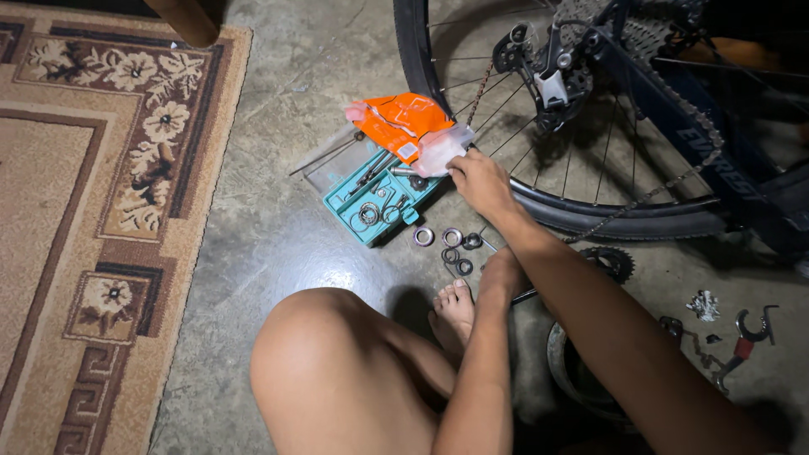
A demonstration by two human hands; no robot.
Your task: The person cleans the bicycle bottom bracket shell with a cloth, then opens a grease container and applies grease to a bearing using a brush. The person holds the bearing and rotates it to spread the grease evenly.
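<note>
Down on the bare concrete floor (278, 244), the person sat with one knee (329, 371) raised and a bare foot (455, 307) planted just behind a scatter of small metal rings (451, 244). Both arms crossed in front of the body. The right hand (479, 181) reached forward to the near corner of a teal parts tray (383, 202), its fingers curled together and pinching the edge of a small clear plastic bag (440, 150) that lay across the tray's far right corner. An orange packet (403, 122) rested just behind that bag, overlapping the tray's far edge, and a clear lid (337, 160) lay flat on the floor against the tray's left side. Inside the tray sat thin tools and more rings, too small to tell apart.

The left hand (503, 274) was lower, close to the foot, its back turned to the camera and its fingers folded under; it seemed closed over a thin dark rod on the floor, though the grip itself was hidden. The rings lay just beside it, between it and the tray.

Beyond the hands stood a bicycle rear wheel (539, 126) with its derailleur (552, 72) and a slack chain (674, 181) drooping over the tyre. A chainring (611, 263) lay on the floor near the right forearm, and a red-handled tool (750, 333) with loose bits lay toward the floor's right edge. A patterned rug (93, 211) covered the left side.
</note>
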